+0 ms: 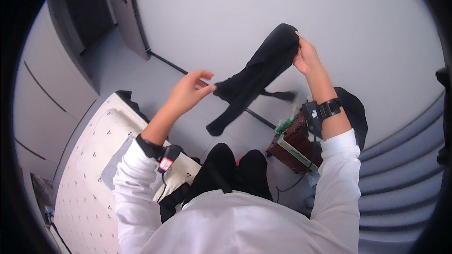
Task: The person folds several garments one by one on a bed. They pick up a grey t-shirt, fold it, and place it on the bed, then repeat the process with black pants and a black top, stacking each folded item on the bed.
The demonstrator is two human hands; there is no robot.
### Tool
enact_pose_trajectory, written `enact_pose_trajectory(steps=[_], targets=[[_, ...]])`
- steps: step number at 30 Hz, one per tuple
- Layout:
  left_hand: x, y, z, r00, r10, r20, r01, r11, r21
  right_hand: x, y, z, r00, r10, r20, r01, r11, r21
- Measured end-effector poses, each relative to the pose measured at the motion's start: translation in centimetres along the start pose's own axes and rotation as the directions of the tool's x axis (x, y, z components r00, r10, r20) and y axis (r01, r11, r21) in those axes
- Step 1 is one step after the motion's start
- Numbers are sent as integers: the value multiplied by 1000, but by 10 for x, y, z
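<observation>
A black cloth garment [259,61] hangs in the air in front of me, its folded upper end raised and narrow strips dangling below. My right hand [306,55] grips its upper right edge. Close to its left edge is my left hand [192,90], thumb and fingers apart; the thumb tip is at or just beside the cloth, and contact cannot be told. A black strap with a small device is on each of my wrists.
On my left lies a mattress with a patterned cream cover [83,183]. A dark red box [296,148] stands by the wall on the right, near a grey curtain [399,190]. White cabinets [53,88] and a door [127,17] are at the upper left.
</observation>
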State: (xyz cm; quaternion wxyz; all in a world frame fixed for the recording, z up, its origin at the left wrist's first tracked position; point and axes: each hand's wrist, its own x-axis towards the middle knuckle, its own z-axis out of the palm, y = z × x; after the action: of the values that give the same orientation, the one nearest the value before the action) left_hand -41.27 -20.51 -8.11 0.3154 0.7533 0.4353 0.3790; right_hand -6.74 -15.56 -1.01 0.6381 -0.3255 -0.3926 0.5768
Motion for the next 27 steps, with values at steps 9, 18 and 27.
enact_pose_trajectory(steps=[9, 18, 27], targets=[[40, -4, 4, 995, 61, -78, -47, 984, 170, 0, 70, 79, 978, 185, 95, -182, 982, -44], [83, 10, -35, 995, 34, -89, -64, 930, -363, -17, 95, 64, 983, 162, 85, -45, 665, -745], [63, 11, -24, 994, 97, 50, -72, 928, -366, -24, 87, 107, 927, 195, 320, 91, 712, -696]])
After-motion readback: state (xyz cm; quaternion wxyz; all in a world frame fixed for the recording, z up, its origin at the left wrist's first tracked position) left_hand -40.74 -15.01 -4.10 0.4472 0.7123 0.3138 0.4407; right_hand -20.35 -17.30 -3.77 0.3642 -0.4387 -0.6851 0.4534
